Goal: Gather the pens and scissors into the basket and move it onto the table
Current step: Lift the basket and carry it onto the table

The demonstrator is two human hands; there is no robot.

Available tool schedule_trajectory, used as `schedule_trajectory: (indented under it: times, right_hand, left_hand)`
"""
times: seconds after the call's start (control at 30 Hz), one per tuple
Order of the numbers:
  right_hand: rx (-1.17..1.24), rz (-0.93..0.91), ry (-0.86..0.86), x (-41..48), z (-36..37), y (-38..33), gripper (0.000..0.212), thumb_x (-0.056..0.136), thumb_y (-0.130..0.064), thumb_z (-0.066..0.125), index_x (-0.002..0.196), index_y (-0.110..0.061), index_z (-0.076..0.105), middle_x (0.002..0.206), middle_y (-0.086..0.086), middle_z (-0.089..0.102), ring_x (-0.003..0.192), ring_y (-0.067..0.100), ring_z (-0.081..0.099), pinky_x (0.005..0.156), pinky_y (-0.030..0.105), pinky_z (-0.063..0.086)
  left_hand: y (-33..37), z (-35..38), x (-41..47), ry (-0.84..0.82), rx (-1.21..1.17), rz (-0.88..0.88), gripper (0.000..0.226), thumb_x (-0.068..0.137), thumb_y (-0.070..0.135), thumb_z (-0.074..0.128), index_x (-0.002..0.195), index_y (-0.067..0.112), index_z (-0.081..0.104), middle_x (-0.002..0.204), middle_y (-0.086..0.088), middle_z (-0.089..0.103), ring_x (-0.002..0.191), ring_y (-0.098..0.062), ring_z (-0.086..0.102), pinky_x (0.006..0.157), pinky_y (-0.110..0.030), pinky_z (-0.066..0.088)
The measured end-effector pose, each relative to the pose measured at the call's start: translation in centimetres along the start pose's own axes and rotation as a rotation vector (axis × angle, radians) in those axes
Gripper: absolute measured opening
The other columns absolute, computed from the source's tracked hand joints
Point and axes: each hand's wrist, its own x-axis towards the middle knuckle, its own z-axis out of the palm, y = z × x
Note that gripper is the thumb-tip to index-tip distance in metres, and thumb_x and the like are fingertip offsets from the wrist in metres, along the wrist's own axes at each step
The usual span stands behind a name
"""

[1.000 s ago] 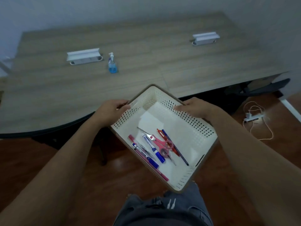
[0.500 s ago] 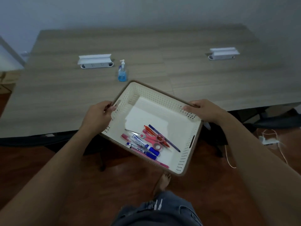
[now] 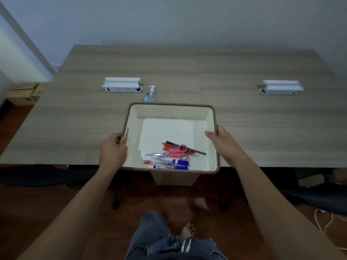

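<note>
A white perforated basket (image 3: pixel 170 112) with a brown rim is held over the near edge of the wooden table (image 3: pixel 75 124). My left hand (image 3: pixel 112 152) grips its left side at the handle slot. My right hand (image 3: pixel 224 145) grips its right side. Inside, at the near end, lie pink-handled scissors (image 3: pixel 173 152), two blue-capped markers (image 3: pixel 171 162), and several thin pens (image 3: pixel 185 147). Whether the basket rests on the table I cannot tell.
A blue hand-sanitiser bottle (image 3: pixel 150 94) stands just beyond the basket. Two white socket boxes (image 3: pixel 121 85) (image 3: pixel 281 87) sit on the table left and right. Dark chairs (image 3: pixel 319 196) stand under the table edge; a white cable (image 3: pixel 326 222) lies on the floor at right.
The basket has swung from tilted and below the table edge to square and level over the table's near edge, both hands still on its sides. The pens slid toward the near wall.
</note>
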Motion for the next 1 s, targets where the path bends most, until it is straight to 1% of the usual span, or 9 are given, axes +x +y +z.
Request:
schedule_trajectory:
  times: [0.17,0.27,0.33,0.4,0.47,0.57,0.63,0.83,1.0]
  right_hand:
    - [-0.033,0.041,0.006,3.9,-0.8,-0.9,0.039,0.106,-0.036,0.058,0.145,-0.033,0.057,0.129,-0.012,0.074,0.114,0.013,0.073,0.099,0.044,0.059]
    - [-0.023,0.039,0.044,6.4,-1.2,-1.5,0.038,0.108,-0.031,0.055,0.146,-0.035,0.057,0.129,-0.013,0.073,0.116,0.013,0.072,0.097,0.041,0.060]
    - [-0.014,0.049,0.071,8.4,-1.5,-2.0,0.038,0.109,-0.029,0.054,0.146,-0.035,0.057,0.129,-0.013,0.073,0.113,0.012,0.072,0.091,0.038,0.061]
    - [-0.010,0.072,0.092,10.3,-1.8,-2.5,0.034,0.110,-0.027,0.053,0.143,-0.035,0.057,0.125,-0.012,0.073,0.107,0.008,0.072,0.079,0.031,0.060]
    - [-0.022,0.100,0.119,12.6,-2.1,-3.0,0.033,0.110,-0.028,0.053,0.142,-0.036,0.058,0.123,-0.011,0.074,0.105,0.008,0.073,0.076,0.029,0.059]
    - [-0.067,0.168,0.154,16.0,-2.4,-2.9,0.033,0.108,-0.032,0.056,0.140,-0.026,0.061,0.125,-0.005,0.075,0.109,0.015,0.074,0.091,0.039,0.062]
    - [-0.101,0.220,0.171,18.4,-2.5,-2.8,0.036,0.106,-0.037,0.057,0.138,-0.021,0.061,0.124,-0.002,0.075,0.107,0.018,0.074,0.095,0.046,0.061]
    - [-0.099,0.304,0.216,23.6,-2.6,-2.2,0.033,0.103,-0.037,0.060,0.131,-0.019,0.061,0.118,0.001,0.075,0.102,0.021,0.075,0.088,0.044,0.063]
    - [-0.121,0.341,0.180,28.2,-2.9,-1.8,0.035,0.102,-0.036,0.061,0.131,-0.015,0.063,0.118,0.004,0.076,0.101,0.022,0.075,0.072,0.034,0.059]
  left_hand:
    - [1.9,2.6,3.7,-0.016,-0.078,-0.075,0.029,0.098,0.041,0.057,0.110,0.021,0.075,0.098,-0.003,0.080,0.090,-0.030,0.076,0.082,-0.055,0.063]
    - [2.3,4.6,7.0,-0.056,-0.135,-0.111,0.028,0.094,0.043,0.059,0.106,0.024,0.076,0.096,0.002,0.082,0.092,-0.025,0.078,0.088,-0.053,0.063]
    - [2.8,6.0,9.2,-0.084,-0.162,-0.125,0.024,0.093,0.042,0.060,0.103,0.027,0.076,0.096,0.005,0.082,0.093,-0.023,0.079,0.091,-0.052,0.063]
    - [3.4,7.4,11.2,-0.119,-0.203,-0.144,0.017,0.094,0.038,0.062,0.100,0.029,0.075,0.096,0.004,0.082,0.093,-0.022,0.079,0.092,-0.052,0.063]
    - [3.8,8.8,13.9,-0.159,-0.250,-0.161,0.017,0.093,0.037,0.064,0.100,0.028,0.077,0.095,0.006,0.083,0.092,-0.021,0.080,0.091,-0.053,0.064]
    - [4.2,10.6,17.3,-0.223,-0.281,-0.179,0.024,0.090,0.040,0.063,0.107,0.032,0.078,0.097,0.008,0.083,0.094,-0.022,0.080,0.090,-0.054,0.064]
    - [4.7,11.5,19.4,-0.288,-0.299,-0.168,0.026,0.093,0.036,0.061,0.113,0.033,0.077,0.105,0.006,0.082,0.100,-0.024,0.079,0.091,-0.054,0.064]
    - [7.0,12.8,22.9,-0.501,-0.277,-0.143,0.037,0.098,0.013,0.055,0.124,0.028,0.075,0.118,0.006,0.080,0.109,-0.018,0.076,0.093,-0.044,0.062]
    - [7.2,15.3,26.6,-0.580,-0.258,-0.219,0.045,0.095,0.015,0.057,0.138,0.025,0.068,0.129,0.001,0.077,0.120,-0.025,0.072,0.105,-0.055,0.057]
